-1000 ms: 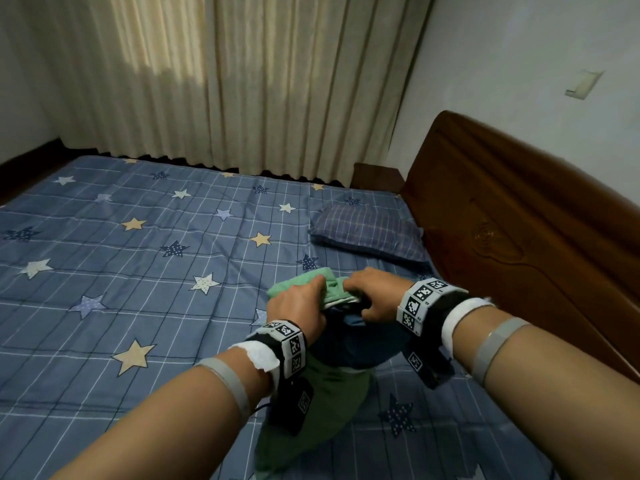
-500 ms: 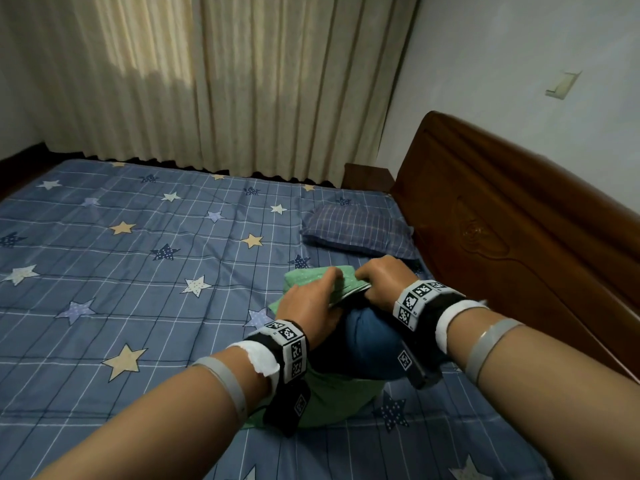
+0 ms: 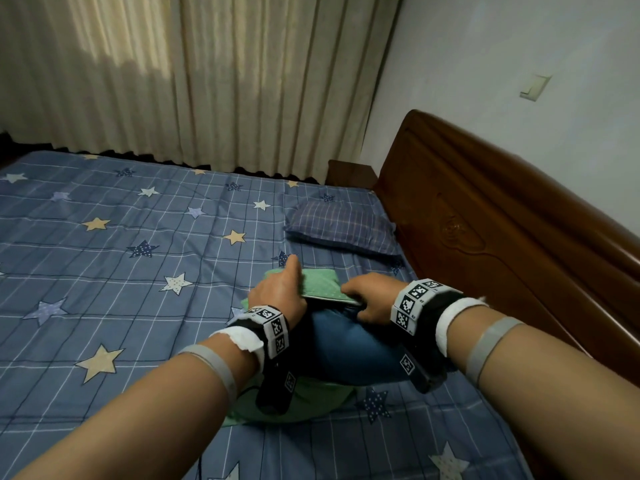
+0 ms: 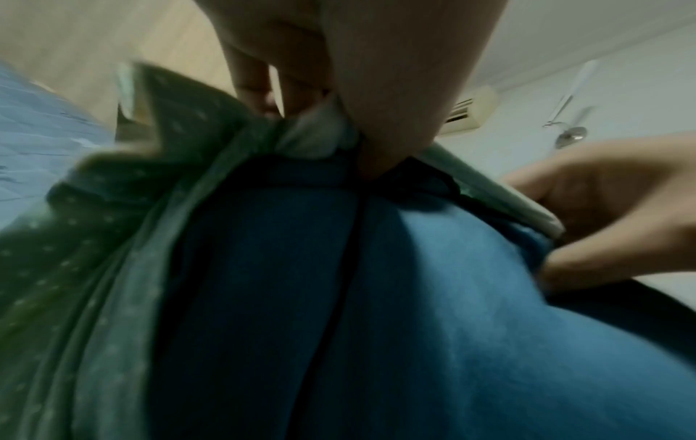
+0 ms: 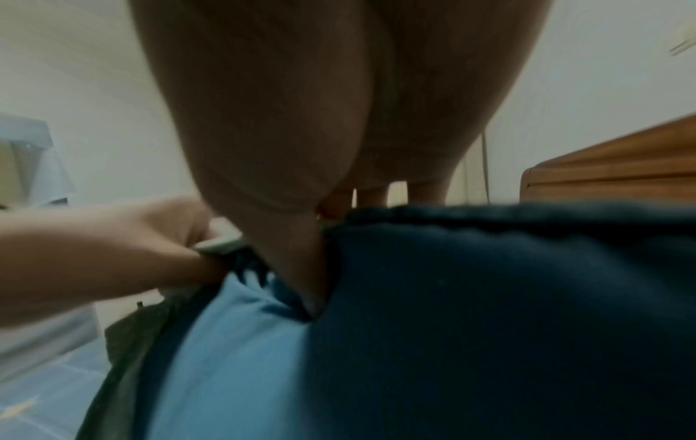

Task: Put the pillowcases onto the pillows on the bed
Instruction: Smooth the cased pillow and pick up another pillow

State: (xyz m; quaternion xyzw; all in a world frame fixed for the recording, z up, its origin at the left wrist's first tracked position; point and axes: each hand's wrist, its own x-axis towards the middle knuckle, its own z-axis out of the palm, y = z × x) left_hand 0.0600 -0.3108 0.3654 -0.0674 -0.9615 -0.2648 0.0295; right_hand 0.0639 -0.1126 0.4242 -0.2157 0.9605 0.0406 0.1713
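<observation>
A blue pillow [image 3: 346, 344] stands on end on the bed, partly inside a green dotted pillowcase [image 3: 322, 284]. My left hand [image 3: 280, 296] pinches the case's open edge at the pillow's top, index finger pointing away. My right hand [image 3: 363, 299] grips the same edge a little to the right, fingers curled over it. In the left wrist view my left hand [image 4: 339, 119] bunches the green pillowcase [image 4: 113, 238] above the blue pillow [image 4: 414, 297]. In the right wrist view the thumb of my right hand [image 5: 301, 178] digs in beside the blue pillow [image 5: 244, 357]. A plaid-cased pillow [image 3: 341, 228] lies by the headboard.
The bed has a blue checked sheet with stars [image 3: 104, 271]. A dark wooden headboard [image 3: 502, 237] runs along the right. Beige curtains [image 3: 207, 81] hang behind the bed, and a small wooden nightstand [image 3: 349, 171] stands in the far corner.
My hands have spread apart along the pillowcase's edge, and more of the blue pillow shows below them. My left index finger now sticks out straight.
</observation>
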